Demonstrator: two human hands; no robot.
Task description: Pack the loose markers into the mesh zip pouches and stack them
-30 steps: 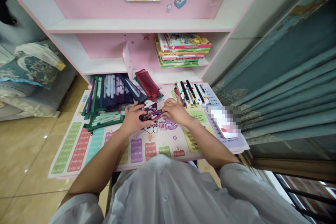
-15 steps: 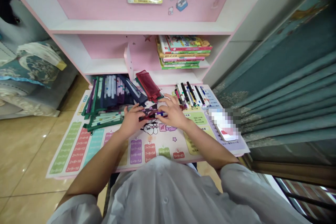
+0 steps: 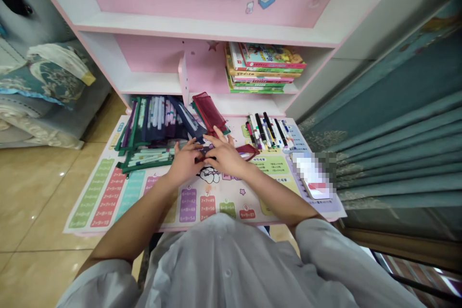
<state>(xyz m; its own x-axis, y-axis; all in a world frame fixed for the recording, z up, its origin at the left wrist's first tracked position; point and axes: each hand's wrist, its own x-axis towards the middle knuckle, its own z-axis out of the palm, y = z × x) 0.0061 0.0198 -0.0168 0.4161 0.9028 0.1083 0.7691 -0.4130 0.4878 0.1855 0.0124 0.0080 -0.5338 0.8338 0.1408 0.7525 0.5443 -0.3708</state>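
Both hands meet over a dark red mesh pouch [image 3: 249,151] lying on the desk mat, a purple and white pen showing inside its right part. My left hand [image 3: 186,161] has its thumb and fingers closed on the pouch's left end. My right hand [image 3: 225,154] grips the pouch beside it, fingertips nearly touching my left hand. Behind them lie stacked red mesh pouches [image 3: 209,110]. To the left are green and navy mesh pouches [image 3: 144,158] filled with pens. Loose markers [image 3: 269,131] lie in a row at the right.
A phone [image 3: 311,175] rests on the right side of the printed desk mat [image 3: 231,197]. Books [image 3: 265,70] are stacked on the pink and white shelf [image 3: 205,29] behind the desk. A teal curtain [image 3: 397,125] hangs at the right.
My right hand has moved left toward my left hand. More of the red pouch now shows to its right. The whole view has shifted slightly.
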